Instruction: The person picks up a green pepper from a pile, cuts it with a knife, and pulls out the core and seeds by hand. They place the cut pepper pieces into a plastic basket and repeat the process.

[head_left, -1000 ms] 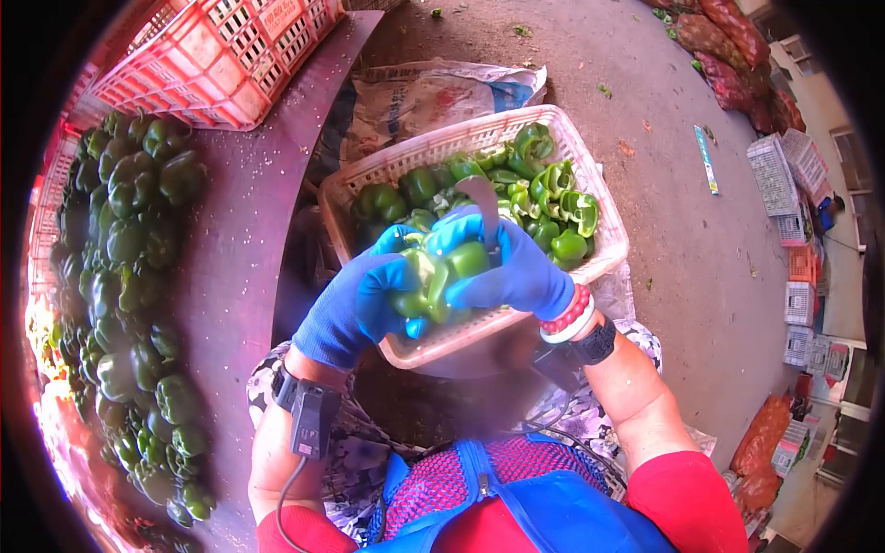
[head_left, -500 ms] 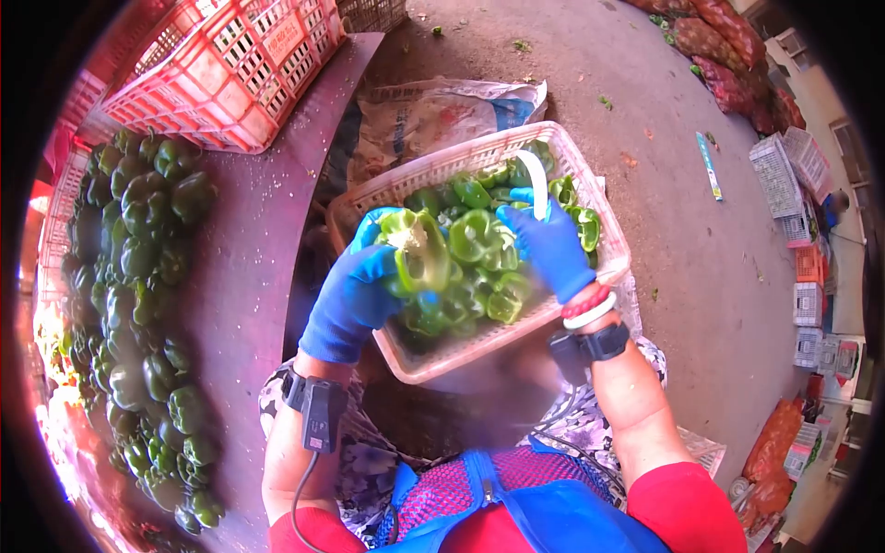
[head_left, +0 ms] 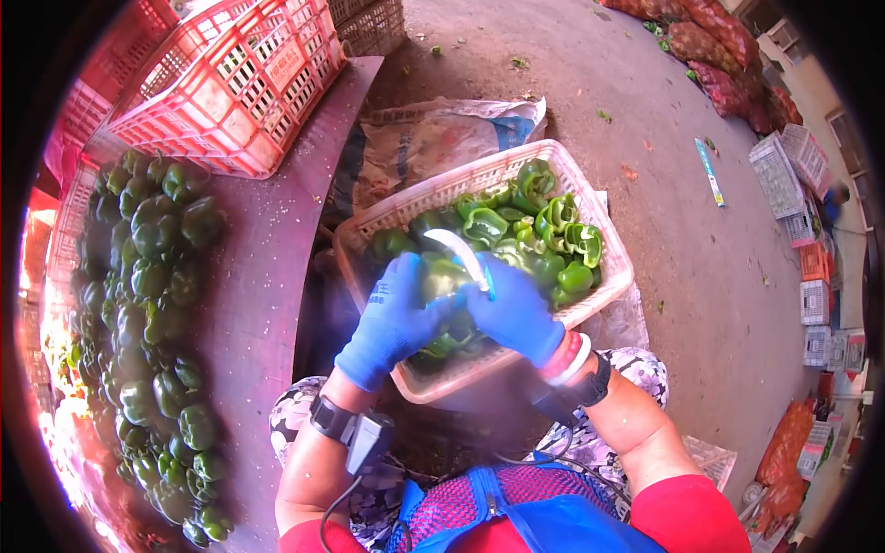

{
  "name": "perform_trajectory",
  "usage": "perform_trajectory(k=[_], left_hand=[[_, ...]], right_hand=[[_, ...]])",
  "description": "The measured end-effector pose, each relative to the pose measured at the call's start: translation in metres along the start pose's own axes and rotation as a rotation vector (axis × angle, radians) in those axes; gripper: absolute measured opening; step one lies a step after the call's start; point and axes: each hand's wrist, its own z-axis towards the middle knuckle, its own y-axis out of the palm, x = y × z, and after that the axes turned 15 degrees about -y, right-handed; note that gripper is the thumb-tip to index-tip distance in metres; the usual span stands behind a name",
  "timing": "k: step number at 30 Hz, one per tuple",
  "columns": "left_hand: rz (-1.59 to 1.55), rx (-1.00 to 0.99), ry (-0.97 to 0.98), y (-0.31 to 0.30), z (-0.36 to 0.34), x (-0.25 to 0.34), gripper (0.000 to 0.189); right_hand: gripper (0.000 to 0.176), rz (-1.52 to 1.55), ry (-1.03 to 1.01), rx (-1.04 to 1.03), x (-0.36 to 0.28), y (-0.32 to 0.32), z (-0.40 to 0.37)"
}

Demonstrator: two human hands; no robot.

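My right hand (head_left: pixel 514 309), in a blue glove, is closed round a small knife (head_left: pixel 458 253) with a curved, pale blade pointing up and left. Close beside it, my left hand (head_left: pixel 392 318), also gloved in blue, grips a green bell pepper (head_left: pixel 441 278) that is blurred and partly covered by the fingers. Both hands are over the near left part of a pale pink plastic basket (head_left: pixel 604 304). Cut green pepper pieces (head_left: pixel 486 227), several hollow and open, lie in the basket under and beyond the hands.
Whole green peppers (head_left: pixel 152 226) are heaped along the table (head_left: pixel 253 267) on my left. A pink crate (head_left: pixel 244 88) stands at the table's far end. A printed sack (head_left: pixel 433 138) lies behind the basket. Filled net sacks (head_left: pixel 714 46) and stacked crates (head_left: pixel 779 175) line the right side.
My hands have come together lower over the basket, the right one moving left with the knife. The hollow pepper in my left hand, clearly seen before, is now mostly covered. The view has shifted slightly.
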Motion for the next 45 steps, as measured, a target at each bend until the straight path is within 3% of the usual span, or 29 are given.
perform_trajectory(k=[1, 4, 7, 10, 13, 14, 19, 20, 21, 22, 23, 24, 25, 26, 27, 29, 31, 32, 33, 35, 36, 37, 39, 40, 44, 45], left_hand=[[0.032, 0.035, 0.025, 0.003, -0.001, -0.001, 0.048], [-0.071, -0.114, -0.076, -0.009, 0.000, 0.004, 0.049], [0.144, -0.029, -0.094, -0.011, -0.004, 0.008, 0.043], [0.107, 0.007, -0.150, -0.008, -0.002, 0.013, 0.036], [-0.042, 0.020, -0.154, -0.002, -0.002, 0.012, 0.037], [-0.072, -0.001, -0.144, 0.001, -0.002, 0.014, 0.037], [-0.380, -0.138, -0.183, 0.006, -0.003, 0.007, 0.034], [-0.685, -0.322, -0.377, 0.000, -0.004, 0.007, 0.029], [-0.765, -0.355, -0.346, -0.004, -0.001, 0.005, 0.021], [-0.685, -0.360, -0.186, -0.007, 0.001, -0.007, 0.021], [-0.627, -0.303, -0.055, -0.008, 0.004, -0.015, 0.019], [-0.540, -0.126, 0.127, -0.006, 0.009, -0.017, 0.018], [-0.538, 0.012, 0.156, -0.003, 0.013, -0.015, 0.017], [-0.601, 0.101, 0.078, 0.003, 0.014, -0.011, 0.016], [-0.969, -0.017, -0.390, 0.008, 0.014, 0.001, 0.017], [-0.200, 0.338, -0.131, 0.011, 0.010, 0.000, 0.022], [-0.132, 0.507, -0.216, 0.005, 0.019, -0.011, 0.020], [-0.514, 0.373, -0.412, 0.000, 0.032, -0.031, 0.019], [-0.947, 0.105, -0.536, -0.016, 0.032, -0.030, 0.019], [-1.255, -0.021, -0.496, -0.023, 0.029, -0.010, 0.020], [-1.282, -0.133, -0.447, -0.026, 0.025, -0.005, 0.020], [-1.213, -0.259, -0.427, -0.026, 0.022, -0.002, 0.022], [-1.071, -0.503, -0.386, -0.023, 0.016, 0.003, 0.025], [-0.916, -0.553, -0.374, -0.018, 0.015, 0.004, 0.028], [-0.768, -0.584, -0.375, 0.001, 0.005, 0.016, 0.031], [-0.732, -0.575, -0.400, 0.002, 0.004, 0.014, 0.030]], right_hand=[[0.039, 0.000, -0.030, 0.007, -0.002, 0.000, -0.002], [0.034, 0.017, -0.201, 0.065, -0.001, 0.001, -0.003], [0.035, 0.049, -0.168, -0.065, -0.007, -0.009, -0.005], [0.040, 0.405, -0.195, 0.078, 0.003, 0.001, -0.010], [0.086, 0.530, -0.154, 0.035, -0.002, -0.006, -0.010], [0.088, 0.674, -0.082, -0.009, -0.003, -0.006, -0.009], [0.075, 1.317, 0.186, -0.037, -0.006, 0.004, -0.018], [0.073, 1.426, 0.255, -0.102, -0.001, 0.006, -0.019], [0.072, 1.447, 0.309, -0.233, 0.014, 0.005, -0.022], [0.062, 1.445, 0.294, -0.288, 0.007, -0.004, -0.020], [0.044, 1.497, 0.317, -0.128, -0.009, -0.005, -0.019], [0.043, 1.519, 0.326, -0.102, -0.011, -0.005, -0.017], [0.042, 1.542, 0.335, -0.073, -0.011, -0.006, -0.012], [0.046, 1.343, 0.380, -0.106, -0.003, -0.006, -0.010], [0.056, 1.313, 0.271, -0.031, -0.007, -0.002, -0.004], [0.070, 1.125, 0.128, -0.050, -0.003, -0.002, 0.000], [0.082, 1.038, -0.026, -0.054, -0.009, 0.005, -0.006], [0.087, 0.925, -0.100, -0.134, -0.007, 0.007, -0.007], [0.095, 0.812, -0.179, -0.205, -0.005, 0.008, -0.008], [0.089, 0.436, 0.070, -0.343, -0.013, -0.012, -0.007], [0.086, 0.242, 0.194, -0.400, -0.015, -0.021, -0.007], [0.074, 0.235, -0.042, -0.120, -0.003, -0.013, -0.005], [0.054, 0.542, 0.319, -0.051, -0.001, -0.032, 0.001], [0.037, 0.595, 0.207, -0.006, -0.003, -0.037, 0.006], [0.027, 0.687, -0.059, 0.007, 0.000, -0.018, 0.007], [0.025, 0.734, 0.009, -0.044, 0.000, -0.019, 0.008]])
